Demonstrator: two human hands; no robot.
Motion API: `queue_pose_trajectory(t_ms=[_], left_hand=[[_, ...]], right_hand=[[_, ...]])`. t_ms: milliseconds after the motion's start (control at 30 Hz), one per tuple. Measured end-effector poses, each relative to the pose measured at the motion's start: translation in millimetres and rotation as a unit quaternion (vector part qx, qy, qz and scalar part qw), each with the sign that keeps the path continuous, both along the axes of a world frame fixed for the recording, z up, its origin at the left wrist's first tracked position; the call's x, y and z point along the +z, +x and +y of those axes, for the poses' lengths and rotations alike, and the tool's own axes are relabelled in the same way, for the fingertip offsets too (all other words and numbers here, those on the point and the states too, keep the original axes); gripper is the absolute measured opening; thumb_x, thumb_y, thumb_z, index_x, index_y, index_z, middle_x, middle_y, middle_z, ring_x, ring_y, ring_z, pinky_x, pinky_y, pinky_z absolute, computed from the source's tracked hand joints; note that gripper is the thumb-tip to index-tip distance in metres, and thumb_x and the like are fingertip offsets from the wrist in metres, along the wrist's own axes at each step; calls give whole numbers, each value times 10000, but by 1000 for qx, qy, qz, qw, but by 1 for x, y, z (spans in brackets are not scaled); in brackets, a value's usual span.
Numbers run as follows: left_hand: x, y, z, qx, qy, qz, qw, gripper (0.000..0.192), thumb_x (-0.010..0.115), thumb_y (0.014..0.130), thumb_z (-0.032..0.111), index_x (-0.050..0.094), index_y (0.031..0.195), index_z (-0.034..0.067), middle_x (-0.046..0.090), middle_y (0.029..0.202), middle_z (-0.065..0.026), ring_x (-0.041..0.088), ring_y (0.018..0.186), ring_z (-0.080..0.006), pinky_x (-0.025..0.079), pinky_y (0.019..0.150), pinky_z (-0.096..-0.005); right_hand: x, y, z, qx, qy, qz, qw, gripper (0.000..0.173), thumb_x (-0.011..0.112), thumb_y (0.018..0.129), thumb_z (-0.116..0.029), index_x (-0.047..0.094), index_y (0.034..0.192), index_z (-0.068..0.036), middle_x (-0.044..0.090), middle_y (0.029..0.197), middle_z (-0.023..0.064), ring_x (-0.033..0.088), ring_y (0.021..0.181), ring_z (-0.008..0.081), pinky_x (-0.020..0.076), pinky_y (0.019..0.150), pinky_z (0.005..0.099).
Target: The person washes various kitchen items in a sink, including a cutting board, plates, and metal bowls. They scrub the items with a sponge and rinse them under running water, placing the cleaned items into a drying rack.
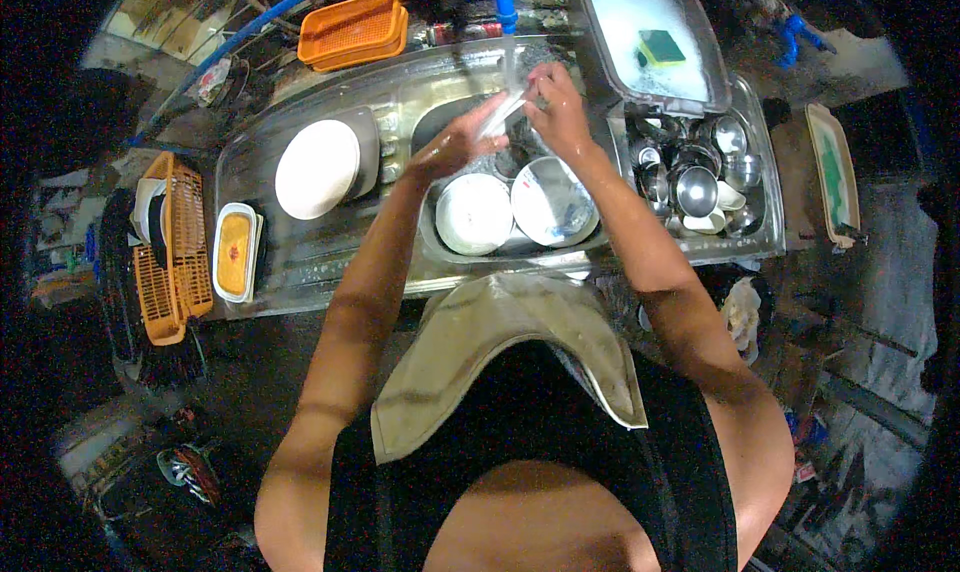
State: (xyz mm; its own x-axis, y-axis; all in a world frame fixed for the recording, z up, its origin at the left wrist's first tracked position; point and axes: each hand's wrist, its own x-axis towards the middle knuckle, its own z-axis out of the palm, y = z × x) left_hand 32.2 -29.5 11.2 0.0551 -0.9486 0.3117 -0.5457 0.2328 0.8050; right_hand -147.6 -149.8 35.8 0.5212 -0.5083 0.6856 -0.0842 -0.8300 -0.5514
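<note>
Under the blue pipe tap [505,5], both hands grip a white dish [499,119], tilted almost edge-on over the sink basin. My left hand [461,143] supports its lower left side. At the upper right end, the fingers of my right hand [556,110] are on it, with something pinkish at the fingertips that I cannot make out. Two round white dishes, one on the left [474,215] and one on the right [556,203], sit in the near part of the basin below my hands. Water wets both hands.
White plates [319,168] lie on the left drainboard, near a yellow-topped container [234,253]. Orange baskets stand behind [349,35] and at left [171,249]. A tub of suds [615,16] holds a green-yellow sponge [661,48]. Metal bowls [697,191] and cups crowd the right side.
</note>
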Motion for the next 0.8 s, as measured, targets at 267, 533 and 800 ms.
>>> queue_pose_trajectory(t_ms=[267, 533, 800], left_hand=[[-37, 98, 90, 331, 71, -23, 941, 389, 655, 953, 139, 620, 1325, 29, 703, 1196, -206, 667, 1127, -376, 511, 987, -445], [-36, 228, 231, 649, 184, -188, 714, 627, 744, 877, 297, 522, 1348, -53, 619, 1198, -282, 582, 1180, -425, 481, 999, -511], [-74, 106, 160, 393, 61, 147, 906, 363, 638, 1007, 288, 657, 1206, -16, 674, 1117, -165, 654, 939, -251, 522, 844, -384]], right_hand=[[-96, 5, 0, -33, 74, 296, 952, 511, 780, 877, -400, 637, 1153, 6, 619, 1214, 241, 605, 1115, 411, 511, 919, 502], [-132, -51, 8, -31, 37, 566, 823, 732, 860, 748, -422, 592, 1325, -60, 650, 1219, 227, 627, 1149, 385, 525, 961, 477], [-129, -65, -21, -69, 271, 294, 914, 268, 757, 909, -243, 718, 980, 13, 730, 794, 168, 708, 701, 300, 534, 674, 430]])
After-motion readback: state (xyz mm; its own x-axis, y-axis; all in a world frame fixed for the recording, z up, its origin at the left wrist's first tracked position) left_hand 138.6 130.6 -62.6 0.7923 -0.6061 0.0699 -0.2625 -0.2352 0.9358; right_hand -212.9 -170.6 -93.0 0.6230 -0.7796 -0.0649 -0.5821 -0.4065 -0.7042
